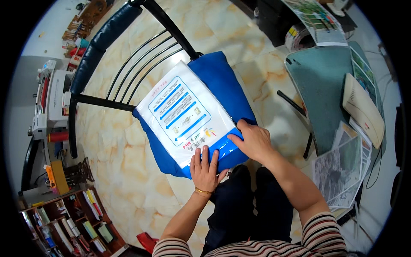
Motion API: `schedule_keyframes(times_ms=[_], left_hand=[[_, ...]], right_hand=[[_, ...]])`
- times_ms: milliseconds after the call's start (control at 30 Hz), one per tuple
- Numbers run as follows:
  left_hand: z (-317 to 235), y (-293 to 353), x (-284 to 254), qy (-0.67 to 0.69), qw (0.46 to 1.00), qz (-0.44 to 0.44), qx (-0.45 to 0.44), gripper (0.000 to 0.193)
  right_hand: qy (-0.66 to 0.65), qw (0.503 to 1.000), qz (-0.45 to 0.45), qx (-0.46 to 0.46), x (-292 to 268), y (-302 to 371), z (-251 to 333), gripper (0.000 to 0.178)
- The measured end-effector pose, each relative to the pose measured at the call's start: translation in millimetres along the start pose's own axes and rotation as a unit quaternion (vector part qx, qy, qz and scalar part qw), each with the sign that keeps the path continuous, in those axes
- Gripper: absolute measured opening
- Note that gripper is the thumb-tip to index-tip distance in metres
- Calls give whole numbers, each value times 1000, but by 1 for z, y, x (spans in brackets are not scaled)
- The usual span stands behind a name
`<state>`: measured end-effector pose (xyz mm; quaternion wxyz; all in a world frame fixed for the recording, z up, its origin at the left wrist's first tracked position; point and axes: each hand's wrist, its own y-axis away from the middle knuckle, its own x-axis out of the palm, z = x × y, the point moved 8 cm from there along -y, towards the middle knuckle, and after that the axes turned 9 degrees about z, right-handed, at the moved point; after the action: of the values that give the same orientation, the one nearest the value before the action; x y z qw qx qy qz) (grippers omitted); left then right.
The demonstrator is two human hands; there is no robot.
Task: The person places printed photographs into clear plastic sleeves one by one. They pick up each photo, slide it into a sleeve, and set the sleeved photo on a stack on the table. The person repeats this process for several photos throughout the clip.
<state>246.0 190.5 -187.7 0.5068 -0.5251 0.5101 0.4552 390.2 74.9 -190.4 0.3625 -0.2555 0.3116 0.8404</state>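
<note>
A flat white-and-blue packet of paper point(192, 107), in shiny plastic wrap, lies at a slant on the blue seat point(214, 73) of a black metal chair point(171, 25). Printed blue bars and a small bird-like logo face up on it. My left hand point(204, 171) rests flat on the near edge, fingers stretched over the blue band, with a gold bracelet at the wrist. At the near right corner, my right hand point(256, 139) grips the packet's edge, its thumb on top. Its other fingers are partly hidden.
To the right, a grey-green table point(317, 81) carries a cream-coloured device point(364, 111) and printed picture sheets point(338, 171). A bookshelf point(72, 222) stands at the lower left, with a white machine point(55, 94) above it. Marbled tiles point(132, 162) cover the floor around the chair.
</note>
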Motion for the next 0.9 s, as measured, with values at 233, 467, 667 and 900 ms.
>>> schedule_keyframes(times_ms=[233,467,667,900], left_hand=[[12,-5,-12,55,992,106,-45,74],[-9,29,-102,329,884,-17,-331,49],[-62,171,-171,833,102,-93,-535,40],[-65,231,-223,821,-175,-277,-467,32]], right_hand=[[15,999,-2,34,3,-8,24,38],[-127,979,161,-10,7,14,76,35],[-336,873,320,151,-1,181,232,28],[-267,815,505,96,37,260,310,38]])
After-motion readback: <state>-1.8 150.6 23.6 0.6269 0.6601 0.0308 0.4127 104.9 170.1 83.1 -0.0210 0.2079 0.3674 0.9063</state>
